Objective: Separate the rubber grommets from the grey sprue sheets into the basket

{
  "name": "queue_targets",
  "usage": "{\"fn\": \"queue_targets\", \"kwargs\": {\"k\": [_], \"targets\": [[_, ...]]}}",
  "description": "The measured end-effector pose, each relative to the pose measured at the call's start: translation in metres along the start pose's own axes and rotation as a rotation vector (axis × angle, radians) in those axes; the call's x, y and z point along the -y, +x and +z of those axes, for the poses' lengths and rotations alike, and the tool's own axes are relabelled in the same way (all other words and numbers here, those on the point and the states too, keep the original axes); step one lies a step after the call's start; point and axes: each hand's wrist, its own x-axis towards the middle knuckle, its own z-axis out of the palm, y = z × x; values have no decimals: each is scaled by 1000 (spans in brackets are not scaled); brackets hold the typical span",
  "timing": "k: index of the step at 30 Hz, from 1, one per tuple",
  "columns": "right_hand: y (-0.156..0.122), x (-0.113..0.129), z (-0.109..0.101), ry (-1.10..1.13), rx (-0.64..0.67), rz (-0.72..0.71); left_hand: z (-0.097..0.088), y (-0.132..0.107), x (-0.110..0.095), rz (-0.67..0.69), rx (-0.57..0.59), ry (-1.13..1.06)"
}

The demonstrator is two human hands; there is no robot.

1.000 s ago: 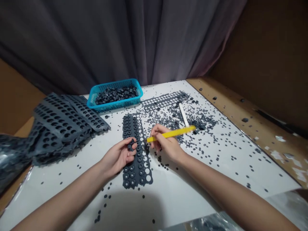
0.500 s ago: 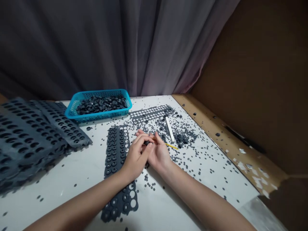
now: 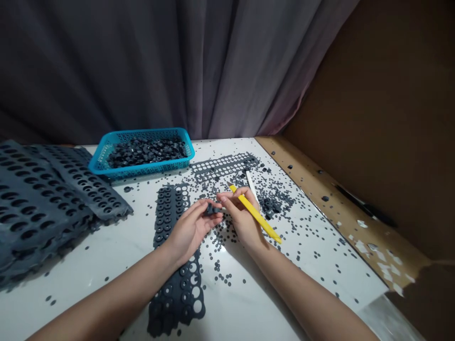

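Note:
My left hand [image 3: 190, 232] is closed around a small black rubber piece [image 3: 210, 209], pinched at the fingertips above the table. Close beside it, my right hand [image 3: 245, 220] grips a slim yellow pen-like tool [image 3: 258, 217] with a dark tip, which slants up and away to the left. The right fingertips meet the rubber piece, and fingers partly hide it. Beneath my left hand and forearm lies a black rubber sheet [image 3: 170, 210] with rows of ring-shaped pieces in it; its right column has open holes.
A blue basket [image 3: 142, 171] full of black rubber pieces stands at the back left. Thick perforated rubber sheets [image 3: 46, 189] are stacked at the left. A punched-out sheet [image 3: 223, 166], a white stick [image 3: 251, 185] and many tiny black discs [image 3: 222, 277] lie on the white table [image 3: 88, 289].
My hands have moved apart from their cupped hold. The yellow tool, mostly hidden before, now shows at full length in my right hand, and the black piece shows at my left fingertips.

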Motion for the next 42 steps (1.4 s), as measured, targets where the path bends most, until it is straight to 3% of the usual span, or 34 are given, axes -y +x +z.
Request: {"fn": "queue_targets", "kwargs": {"k": [4, 10, 13, 20, 25, 32, 36, 42], "targets": [[1, -1, -4, -122, -77, -94, 1, 1, -8, -166, -69, -134], [-18, -6, 5, -32, 221, -25, 7, -4, -14, -224, -118, -233], [-24, -4, 8, -14, 263, -28, 8, -6, -15, -223, -140, -237], [-23, -6, 4, -90, 271, -42, 1, -1, -12, -292, -172, -187], [-21, -9, 2, -113, 281, -63, -1, 0, -11, -203, -156, -215], [-21, -10, 0, -248, 289, -183, -5, 3, -11, -232, -135, -206], [-19, -15, -2, -235, 243, -222, -6, 4, -12, -242, -117, -179], [-15, -16, -2, -197, 139, -161, -7, 6, -13, -235, -98, -147]]}}
